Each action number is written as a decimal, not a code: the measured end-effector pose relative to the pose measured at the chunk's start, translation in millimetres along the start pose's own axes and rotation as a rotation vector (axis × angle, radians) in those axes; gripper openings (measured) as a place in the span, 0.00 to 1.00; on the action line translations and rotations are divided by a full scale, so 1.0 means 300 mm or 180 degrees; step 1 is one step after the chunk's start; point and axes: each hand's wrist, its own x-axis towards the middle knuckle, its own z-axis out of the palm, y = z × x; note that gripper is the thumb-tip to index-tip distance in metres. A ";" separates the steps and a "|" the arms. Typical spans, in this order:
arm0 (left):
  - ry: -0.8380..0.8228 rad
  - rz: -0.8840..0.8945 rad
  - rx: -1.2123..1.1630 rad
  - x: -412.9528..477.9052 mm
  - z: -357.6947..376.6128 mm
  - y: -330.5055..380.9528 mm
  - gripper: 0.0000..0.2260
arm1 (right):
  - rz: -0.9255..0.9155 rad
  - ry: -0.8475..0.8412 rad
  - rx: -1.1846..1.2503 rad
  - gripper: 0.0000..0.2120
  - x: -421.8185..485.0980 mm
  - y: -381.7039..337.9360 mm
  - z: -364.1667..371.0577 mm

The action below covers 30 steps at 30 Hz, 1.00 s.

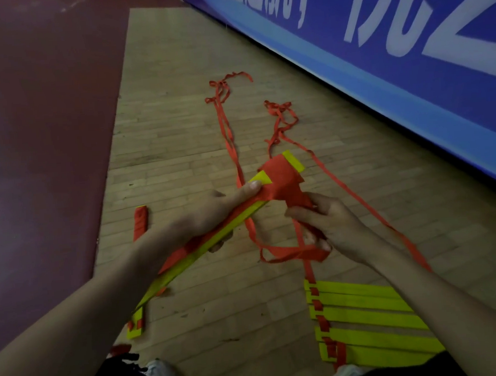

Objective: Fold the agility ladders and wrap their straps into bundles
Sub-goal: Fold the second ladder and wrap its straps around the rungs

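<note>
Yellow folded ladder (237, 221) held above the floor (178, 134) in the left hand (207, 217) — thumb pressed on top, other fingers curled underneath, mostly hidden. The right hand (328, 226) pinches the red strap (281, 181) wound round its far end — a second ladder (363, 306) lies half-covered by the right forearm.

Wooden floor (178, 128) holds yellow rungs (367, 320), loose red straps (226, 124), a red bundle (140, 221).

head cam | lone view | looking forward and down | tight over left hand (210, 212), right hand (328, 226) | wooden floor (177, 119) stretching ahead
</note>
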 end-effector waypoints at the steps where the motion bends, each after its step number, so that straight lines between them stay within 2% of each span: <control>1: 0.0218 0.0090 0.0199 0.005 -0.001 0.004 0.42 | 0.0015 0.0038 -0.0226 0.14 -0.001 -0.008 -0.018; 2: 0.0469 0.0114 0.0445 0.006 -0.005 0.006 0.45 | 0.0031 0.0049 -0.0436 0.19 -0.002 -0.013 -0.031; 4: 0.0832 0.0168 0.1107 0.011 -0.001 -0.006 0.43 | 0.0054 0.0095 -0.0756 0.24 -0.008 -0.017 -0.037; 8: 0.1076 0.0298 0.2218 0.015 0.023 -0.011 0.39 | -0.0295 0.0539 -0.1369 0.08 0.005 0.019 -0.013; 11: 0.1322 0.0369 0.2567 0.022 0.015 -0.013 0.39 | -0.0482 0.0726 -0.2015 0.08 0.003 0.019 0.000; 12: 0.1314 0.0370 0.2559 0.020 0.010 -0.015 0.38 | -0.0501 0.0781 -0.2026 0.08 0.004 0.006 -0.004; 13: 0.1266 0.0382 0.2564 0.020 0.005 -0.020 0.38 | -0.0426 0.0820 -0.1705 0.09 0.010 -0.014 -0.013; 15: 0.1091 0.0427 0.2639 0.021 0.004 -0.029 0.38 | -0.0048 0.0905 -0.0397 0.15 0.022 -0.062 -0.026; 17: 0.1018 0.0540 0.2902 0.029 0.015 -0.036 0.37 | 0.0454 0.0974 0.0418 0.14 0.043 -0.086 -0.039; 18: 0.1057 0.0610 0.3088 0.031 0.023 -0.037 0.36 | 0.0595 0.0941 0.0047 0.13 0.047 -0.075 -0.036; 20: 0.1185 0.0722 0.3375 0.039 0.038 -0.042 0.35 | 0.0715 0.0864 -0.0980 0.21 0.038 -0.031 -0.001; 22: 0.1263 0.0725 0.3455 0.046 0.045 -0.051 0.35 | 0.0861 0.0985 -0.1062 0.29 0.027 0.001 0.048; 24: 0.1332 0.0698 0.3427 0.047 0.056 -0.055 0.36 | 0.0757 0.1127 -0.1107 0.32 0.029 0.040 0.072; 28: 0.1365 0.0490 0.3094 0.050 0.063 -0.045 0.37 | 0.0433 0.1375 -0.0649 0.16 0.063 0.067 0.060; 30: 0.1282 0.0449 0.3052 0.049 0.051 -0.048 0.39 | 0.0252 0.1333 -0.1243 0.09 0.071 0.050 0.014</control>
